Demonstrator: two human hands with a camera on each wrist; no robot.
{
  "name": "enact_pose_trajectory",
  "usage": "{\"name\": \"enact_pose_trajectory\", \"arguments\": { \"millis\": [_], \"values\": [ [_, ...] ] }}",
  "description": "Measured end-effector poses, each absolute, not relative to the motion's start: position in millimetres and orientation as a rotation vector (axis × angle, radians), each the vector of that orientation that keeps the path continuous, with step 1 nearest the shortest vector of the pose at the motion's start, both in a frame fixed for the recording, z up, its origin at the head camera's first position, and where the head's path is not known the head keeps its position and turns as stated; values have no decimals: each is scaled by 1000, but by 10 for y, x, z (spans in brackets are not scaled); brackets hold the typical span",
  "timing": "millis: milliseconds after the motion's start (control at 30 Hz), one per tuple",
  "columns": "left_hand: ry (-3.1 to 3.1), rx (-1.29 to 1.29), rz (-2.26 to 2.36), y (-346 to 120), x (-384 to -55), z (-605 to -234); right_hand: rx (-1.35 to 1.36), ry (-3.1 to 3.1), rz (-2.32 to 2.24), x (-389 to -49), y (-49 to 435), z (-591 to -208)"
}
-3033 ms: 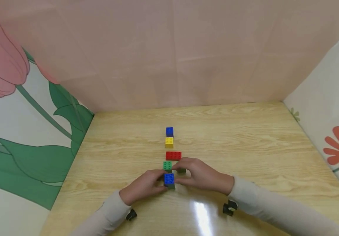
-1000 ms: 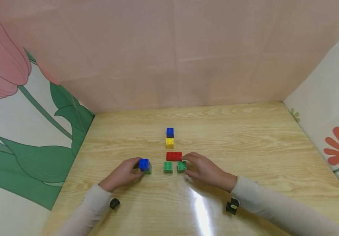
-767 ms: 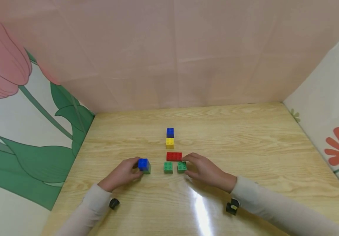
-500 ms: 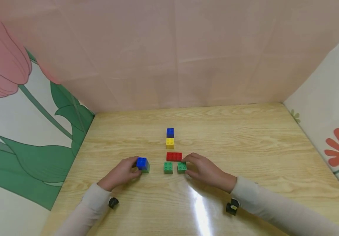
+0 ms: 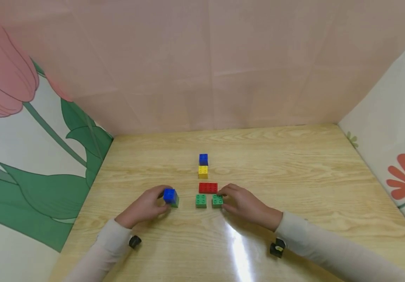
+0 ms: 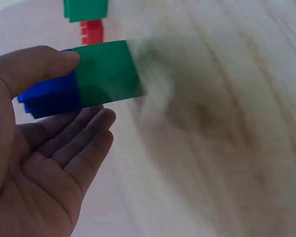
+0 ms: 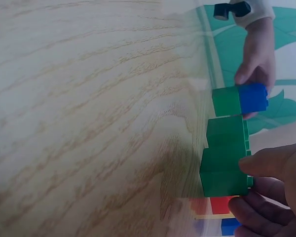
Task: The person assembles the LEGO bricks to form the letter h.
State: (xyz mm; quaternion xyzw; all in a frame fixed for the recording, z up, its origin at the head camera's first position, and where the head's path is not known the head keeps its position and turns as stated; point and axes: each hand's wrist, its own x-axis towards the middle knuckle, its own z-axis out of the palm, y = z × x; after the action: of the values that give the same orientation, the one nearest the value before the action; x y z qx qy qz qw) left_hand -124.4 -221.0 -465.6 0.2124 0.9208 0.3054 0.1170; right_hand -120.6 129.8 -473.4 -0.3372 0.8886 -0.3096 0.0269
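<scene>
My left hand (image 5: 145, 207) pinches a stack of two toy building bricks between thumb and fingers: a blue brick (image 5: 169, 195) on top of a green brick (image 6: 108, 71). The left wrist view has the thumb lying on the blue brick's side. On the right, my right hand (image 5: 246, 204) holds a single green brick (image 5: 217, 201) by its upper edges, thumb near and fingers beyond it, as the right wrist view shows. Between the hands stands another green brick (image 5: 200, 201), its studs up and no hand on it.
Just behind the green bricks lies a long red brick (image 5: 208, 188). Farther back are a yellow brick (image 5: 203, 172) and a blue brick (image 5: 203, 159) in line. A pink backdrop (image 5: 209, 78) borders the wooden table (image 5: 294, 164) at the back, with flower-patterned panels at both sides.
Over three seconds, my left hand has carried the blue-and-green stack from the front middle to the left. My right hand has left that stack and gone to the right green brick.
</scene>
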Motion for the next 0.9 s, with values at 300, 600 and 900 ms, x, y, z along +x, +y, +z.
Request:
{"name": "enact_pose_trajectory", "arguments": {
  "millis": [300, 600, 900],
  "values": [
    [2755, 585, 907, -2093, -1228, -4452, -1063, 2759, -914, -1197, 1299, -4715],
    [2818, 674, 911, -1913, -1225, -4308, -1056, 2754, -962, -1184, 1319, -4642],
    [2824, 763, 822, -1656, -1271, -4219, -1046, 2769, -975, -1142, 1330, -4500]
  ]
}}
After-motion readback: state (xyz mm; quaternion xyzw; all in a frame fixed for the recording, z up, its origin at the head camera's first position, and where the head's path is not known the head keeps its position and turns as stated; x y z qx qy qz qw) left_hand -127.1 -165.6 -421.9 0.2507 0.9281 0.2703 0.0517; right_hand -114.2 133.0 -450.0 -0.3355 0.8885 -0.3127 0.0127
